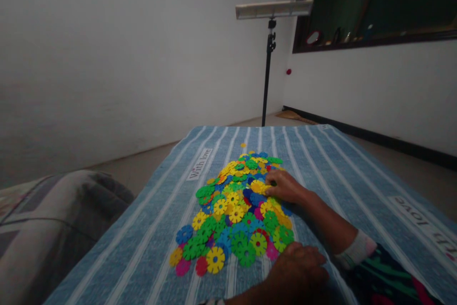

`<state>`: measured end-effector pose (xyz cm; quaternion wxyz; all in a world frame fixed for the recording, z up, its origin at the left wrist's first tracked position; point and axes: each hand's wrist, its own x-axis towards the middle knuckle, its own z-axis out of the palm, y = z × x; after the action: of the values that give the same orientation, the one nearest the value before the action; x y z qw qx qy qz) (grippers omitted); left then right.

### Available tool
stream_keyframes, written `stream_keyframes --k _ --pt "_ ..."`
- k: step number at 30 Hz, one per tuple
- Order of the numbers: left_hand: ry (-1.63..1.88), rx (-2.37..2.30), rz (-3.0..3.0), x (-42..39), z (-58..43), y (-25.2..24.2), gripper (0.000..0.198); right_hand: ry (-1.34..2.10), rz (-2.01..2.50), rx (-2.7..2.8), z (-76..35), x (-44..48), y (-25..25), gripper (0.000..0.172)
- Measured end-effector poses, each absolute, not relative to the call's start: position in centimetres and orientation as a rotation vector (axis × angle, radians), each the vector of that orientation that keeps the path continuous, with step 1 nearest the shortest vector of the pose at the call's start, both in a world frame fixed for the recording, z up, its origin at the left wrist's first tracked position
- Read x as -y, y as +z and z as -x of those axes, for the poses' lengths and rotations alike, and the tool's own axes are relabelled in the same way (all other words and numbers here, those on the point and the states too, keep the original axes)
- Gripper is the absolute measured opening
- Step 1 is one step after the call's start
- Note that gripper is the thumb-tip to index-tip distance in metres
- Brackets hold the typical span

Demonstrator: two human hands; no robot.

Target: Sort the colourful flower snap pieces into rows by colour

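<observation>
A loose heap of flower-shaped plastic discs (228,207) in yellow, green, blue, red and pink lies on the striped cloth. My right hand (287,186) reaches over the heap's right side, thumb and fingers closed at the edge of a yellow disc (259,186). Nearer to me, my left hand (300,269) rests at the heap's lower right, beside a pink disc (272,250). Its fingers are curled toward the right, and what they hold, if anything, is hidden.
The blue and white striped cloth (150,229) covers the table. One yellow disc (243,145) lies apart beyond the heap. Grey fabric (71,219) bulges at the left. A black stand (266,76) with a light panel (273,9) rises behind the table, near a dark window (378,5).
</observation>
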<state>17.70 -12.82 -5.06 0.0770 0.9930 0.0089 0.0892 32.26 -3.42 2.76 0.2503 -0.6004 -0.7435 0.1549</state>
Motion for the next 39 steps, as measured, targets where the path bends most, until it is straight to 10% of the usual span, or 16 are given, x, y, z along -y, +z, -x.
stream_keyframes --k 39 --pt "0.42 -0.032 -2.979 11.9 -17.7 -6.7 0.023 0.195 2.111 1.88 -41.6 9.3 1.1 0.03"
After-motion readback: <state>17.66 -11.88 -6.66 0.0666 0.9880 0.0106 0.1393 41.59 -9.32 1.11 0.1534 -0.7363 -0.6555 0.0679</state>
